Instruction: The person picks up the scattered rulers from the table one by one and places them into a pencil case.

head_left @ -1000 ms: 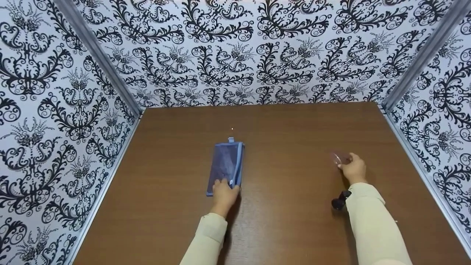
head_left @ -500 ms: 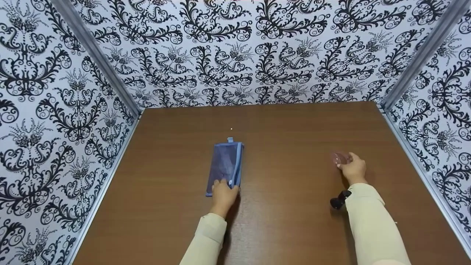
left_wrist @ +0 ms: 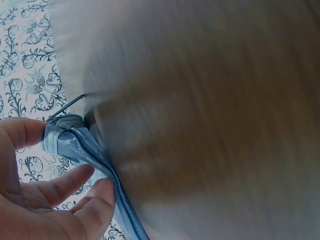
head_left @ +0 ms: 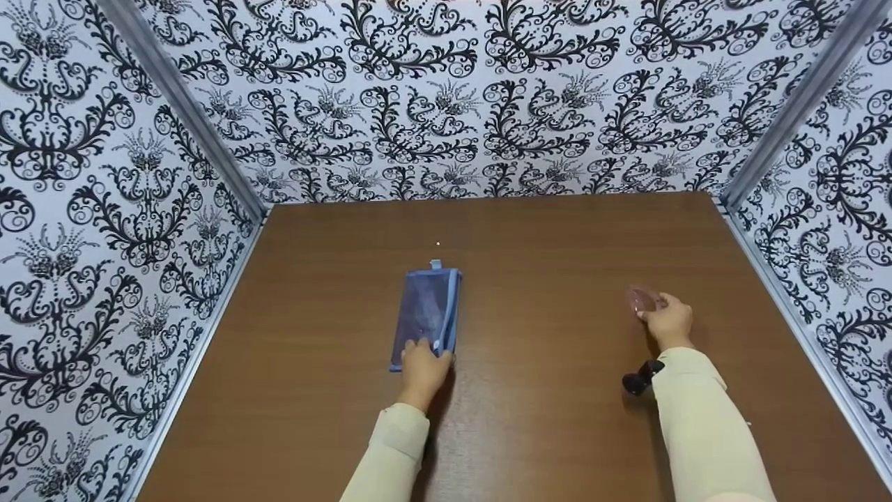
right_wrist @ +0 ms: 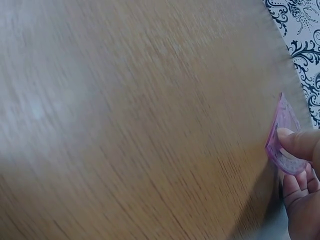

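A blue see-through zip pouch (head_left: 426, 303) lies lengthwise on the brown table, left of centre in the head view. My left hand (head_left: 425, 368) holds its near end. In the left wrist view the thumb is at one corner of the pouch (left_wrist: 75, 142), beside the zipper pull, while the fingers touch its side. Over to the right, my right hand (head_left: 671, 323) pinches a clear pink protractor (head_left: 641, 300) just above the tabletop. The right wrist view has the protractor (right_wrist: 286, 120) tilted between thumb and fingers, with faint markings along its curved edge.
The wood-grain table (head_left: 543, 265) is bordered by patterned black-and-white walls (head_left: 446, 104) at the back and both sides. Grey metal strips (head_left: 188, 104) run along the corners. A small black camera (head_left: 642, 378) sticks out from the right wrist.
The protractor turns slightly in the right hand, its tilt shifting a little. The left hand and the pouch stay where they were.
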{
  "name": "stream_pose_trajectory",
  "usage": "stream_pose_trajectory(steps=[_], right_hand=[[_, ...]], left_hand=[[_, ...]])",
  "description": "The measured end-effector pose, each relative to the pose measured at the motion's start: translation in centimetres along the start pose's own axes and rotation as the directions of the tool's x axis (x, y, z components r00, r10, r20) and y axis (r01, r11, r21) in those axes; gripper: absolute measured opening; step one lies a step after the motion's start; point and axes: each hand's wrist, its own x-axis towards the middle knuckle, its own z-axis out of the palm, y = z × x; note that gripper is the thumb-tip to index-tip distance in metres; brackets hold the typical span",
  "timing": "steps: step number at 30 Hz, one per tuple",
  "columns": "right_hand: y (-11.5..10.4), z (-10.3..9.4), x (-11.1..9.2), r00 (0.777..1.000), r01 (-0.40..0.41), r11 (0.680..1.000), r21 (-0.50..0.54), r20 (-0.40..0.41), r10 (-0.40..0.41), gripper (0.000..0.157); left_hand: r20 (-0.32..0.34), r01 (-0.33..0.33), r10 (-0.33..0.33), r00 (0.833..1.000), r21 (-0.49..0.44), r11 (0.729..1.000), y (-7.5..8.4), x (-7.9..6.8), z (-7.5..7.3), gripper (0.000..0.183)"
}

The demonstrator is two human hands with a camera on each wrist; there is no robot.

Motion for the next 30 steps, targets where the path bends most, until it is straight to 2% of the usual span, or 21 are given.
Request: stream_pose_trajectory(steps=[9,16,30], right_hand=[[-0.33,0.14,-0.32,0.999,-0.030,0.998,0.060,-0.031,0.032,0.058],[-0.52,0.50,-0.43,0.996,-0.083,0.988,0.127,-0.022,0.086,0.062],[-0.16,0.87,-0.87,0.985,-0.133,0.967,0.217,-0.076,0.153,0.063]], left_hand=[[0.014,0.014,-0.014,1.000,-0.014,1.000,0.07,-0.05,-0.07,0.047],[0.018,0.016,-0.015,1.000,-0.032,0.999,0.03,0.03,0.09,0.051],[0.019,0.013,-0.012,1.000,-0.040,0.999,-0.06,0.02,0.17,0.054]])
